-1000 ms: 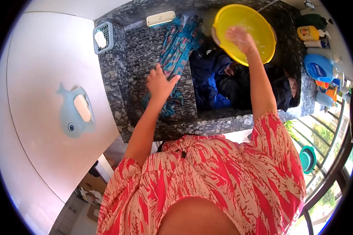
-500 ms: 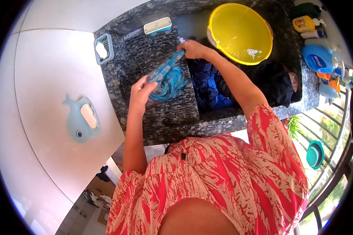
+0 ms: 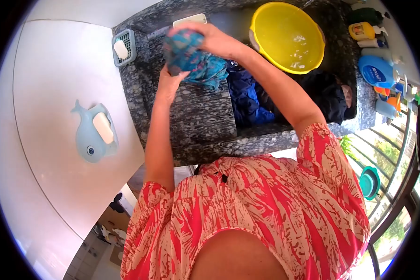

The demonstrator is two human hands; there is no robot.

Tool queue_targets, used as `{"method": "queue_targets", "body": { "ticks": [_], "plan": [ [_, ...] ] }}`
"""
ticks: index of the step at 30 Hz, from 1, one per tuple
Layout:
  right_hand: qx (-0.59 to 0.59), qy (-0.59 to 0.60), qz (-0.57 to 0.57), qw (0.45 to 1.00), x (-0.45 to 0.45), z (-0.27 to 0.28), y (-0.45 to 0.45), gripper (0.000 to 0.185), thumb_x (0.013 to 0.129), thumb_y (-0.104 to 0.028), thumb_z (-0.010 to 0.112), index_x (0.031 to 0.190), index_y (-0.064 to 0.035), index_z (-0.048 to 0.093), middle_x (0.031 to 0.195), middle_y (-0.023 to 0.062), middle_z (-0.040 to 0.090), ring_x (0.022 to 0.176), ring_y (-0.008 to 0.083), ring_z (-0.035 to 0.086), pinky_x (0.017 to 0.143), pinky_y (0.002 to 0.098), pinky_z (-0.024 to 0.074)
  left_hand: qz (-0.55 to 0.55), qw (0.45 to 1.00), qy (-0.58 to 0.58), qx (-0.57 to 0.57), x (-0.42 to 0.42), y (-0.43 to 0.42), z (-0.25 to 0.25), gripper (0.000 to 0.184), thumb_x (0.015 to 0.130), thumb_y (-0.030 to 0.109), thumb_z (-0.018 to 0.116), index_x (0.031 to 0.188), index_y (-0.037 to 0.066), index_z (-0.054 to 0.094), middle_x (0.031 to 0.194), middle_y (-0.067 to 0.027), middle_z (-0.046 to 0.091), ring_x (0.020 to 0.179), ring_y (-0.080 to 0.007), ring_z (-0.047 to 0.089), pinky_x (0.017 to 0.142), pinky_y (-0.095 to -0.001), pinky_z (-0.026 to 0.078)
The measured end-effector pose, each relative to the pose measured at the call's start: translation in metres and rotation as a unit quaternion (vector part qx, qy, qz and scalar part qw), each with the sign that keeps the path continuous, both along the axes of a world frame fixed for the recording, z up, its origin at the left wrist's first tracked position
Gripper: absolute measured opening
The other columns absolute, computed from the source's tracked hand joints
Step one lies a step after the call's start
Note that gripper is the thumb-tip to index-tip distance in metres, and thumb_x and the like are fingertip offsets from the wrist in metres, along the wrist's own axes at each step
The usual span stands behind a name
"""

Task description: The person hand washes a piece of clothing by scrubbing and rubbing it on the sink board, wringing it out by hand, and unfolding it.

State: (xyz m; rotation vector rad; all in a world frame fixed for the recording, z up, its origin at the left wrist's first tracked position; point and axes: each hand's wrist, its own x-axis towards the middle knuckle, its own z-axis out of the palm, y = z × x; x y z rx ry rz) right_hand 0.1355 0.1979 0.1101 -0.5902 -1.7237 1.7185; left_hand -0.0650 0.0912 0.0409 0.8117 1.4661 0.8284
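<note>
A wet teal patterned cloth (image 3: 209,72) is bunched over the ribbed stone washboard (image 3: 198,112), its upper part lifted between my hands and blurred by motion. My left hand (image 3: 170,81) grips the lower side of the bunch, thumb across it. From the upper right, my right hand (image 3: 205,37) holds the top of the bunch; its fingertips are partly hidden. Right of the cloth, dark blue and black clothes (image 3: 247,95) lie in the sink. A yellow basin (image 3: 287,37) with some water in it stands at the back of the sink.
A white brush (image 3: 190,20) lies behind the washboard. A soap basket (image 3: 124,48) sits on the left ledge, and a whale-shaped soap holder (image 3: 91,135) is on the white wall. Several bottles, one a blue jug (image 3: 375,70), line the right ledge. Water runs from the tap.
My right hand has left the basin and taken hold of the cloth. Both hands have since moved up and back, and the stretched cloth is now gathered into a bunch.
</note>
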Motion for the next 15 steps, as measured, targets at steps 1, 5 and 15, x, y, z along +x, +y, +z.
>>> {"method": "queue_targets", "body": {
  "ticks": [1,5,15],
  "plan": [
    [0.064,-0.042,0.016,0.997,0.010,-0.034,0.002,0.046,0.081,-0.002,0.063,0.125,-0.0134,0.059,0.117,0.0069,0.063,0.112,0.0190,0.058,0.096,0.0336,0.0474,-0.136,0.971,0.194,-0.028,-0.008,-0.004,0.004,0.062,0.078,0.019,0.078,0.134,0.010,0.051,0.130,-0.0114,0.056,0.117,-0.0252,0.055,0.101,-0.0447,0.041],
    [0.230,-0.405,0.096,0.880,0.038,-0.094,0.008,0.050,0.082,-0.017,0.065,0.132,-0.0149,0.055,0.119,0.0158,0.062,0.115,0.0335,0.056,0.096,0.0434,0.0454,-0.202,0.905,0.370,-0.048,-0.044,0.008,-0.021,0.063,0.087,0.037,0.065,0.144,0.019,0.042,0.144,-0.0165,0.043,0.129,-0.0329,0.045,0.106,-0.0500,0.035],
    [0.247,-0.182,-0.335,0.891,-0.020,-0.128,-0.105,0.018,0.083,-0.027,0.060,0.081,-0.0118,0.069,0.092,0.0085,0.064,0.091,0.0301,0.057,0.081,0.0462,0.0438,0.045,0.807,0.505,0.303,0.057,-0.050,-0.076,0.031,0.091,0.029,0.053,0.097,0.001,0.063,0.110,-0.0205,0.060,0.098,-0.0403,0.054,0.086,-0.0513,0.042]
  ]
}}
